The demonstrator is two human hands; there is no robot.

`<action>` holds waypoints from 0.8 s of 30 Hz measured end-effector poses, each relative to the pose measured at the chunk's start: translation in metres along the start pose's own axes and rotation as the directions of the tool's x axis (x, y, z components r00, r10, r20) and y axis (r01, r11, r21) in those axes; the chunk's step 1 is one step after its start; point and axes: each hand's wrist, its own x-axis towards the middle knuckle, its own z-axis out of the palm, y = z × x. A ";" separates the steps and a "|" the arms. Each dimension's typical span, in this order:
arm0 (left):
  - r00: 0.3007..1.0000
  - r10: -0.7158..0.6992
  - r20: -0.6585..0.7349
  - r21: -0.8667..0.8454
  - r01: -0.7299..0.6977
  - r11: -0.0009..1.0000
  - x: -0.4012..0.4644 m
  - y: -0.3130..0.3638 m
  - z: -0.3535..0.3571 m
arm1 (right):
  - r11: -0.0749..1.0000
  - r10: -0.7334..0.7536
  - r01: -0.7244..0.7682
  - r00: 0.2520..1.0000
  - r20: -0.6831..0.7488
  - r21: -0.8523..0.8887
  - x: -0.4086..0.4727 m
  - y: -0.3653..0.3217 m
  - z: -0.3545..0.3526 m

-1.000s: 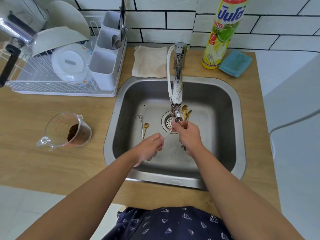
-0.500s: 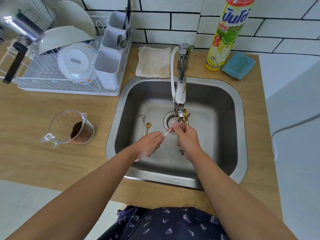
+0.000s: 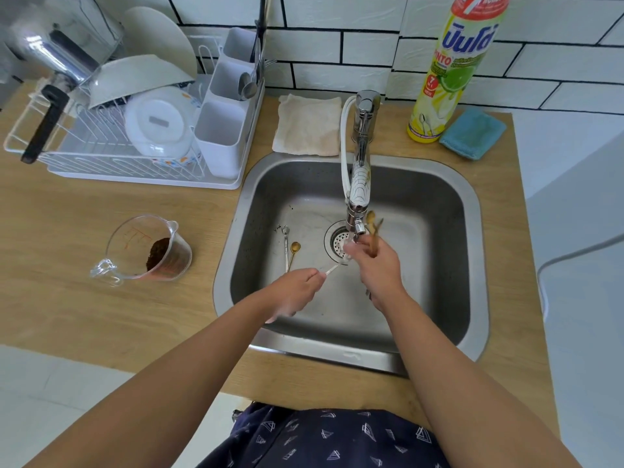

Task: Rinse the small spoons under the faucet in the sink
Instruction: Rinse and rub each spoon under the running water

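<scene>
At the centre of the frame, the fingers [image 3: 351, 249] of the right hand [image 3: 380, 270] curl round a bunch of gold spoons [image 3: 373, 231], whose bowls fan up just right of the faucet [image 3: 359, 184] nozzle so the stream can reach what is being washed. The left hand [image 3: 297, 287], lower and to the left, pinches the handle of a pale spoon [image 3: 331, 269] and angles its far end toward the right fingertips under the spout (the bowl itself is lost in blur and splash), apparently so one hand steadies the spoon while the other rubs it clean. Two more spoons, a silver spoon [image 3: 286, 244] and a loose gold spoon [image 3: 294, 250], lie side by side on the floor of the sink [image 3: 439, 211] left of the drain [image 3: 337, 239], seemingly awaiting their turn. On the wooden desk [image 3: 84, 309], a measuring cup [image 3: 148, 251] with dark grounds sits at left; a dish rack [image 3: 135, 130] fills the upper left; a folded cloth [image 3: 309, 125], a dish soap bottle [image 3: 452, 72] and a blue sponge [image 3: 472, 133] line the tiled wall behind the basin, all within arm's reach of the wash.
</scene>
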 end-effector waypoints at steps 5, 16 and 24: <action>0.969 -0.106 0.223 -0.475 0.203 0.856 -0.002 -0.007 -0.004 | 0.996 0.043 -0.055 0.984 0.173 0.063 0.003 0.001 -0.013; 0.977 0.008 0.212 -0.336 0.065 0.940 -0.004 0.011 -0.008 | 0.952 0.115 -0.152 0.982 0.151 0.267 0.010 -0.013 -0.013; 0.999 0.019 -0.048 -0.165 -0.026 0.986 0.005 0.020 0.004 | 0.996 0.070 -0.074 0.993 0.099 0.044 -0.010 -0.006 -0.001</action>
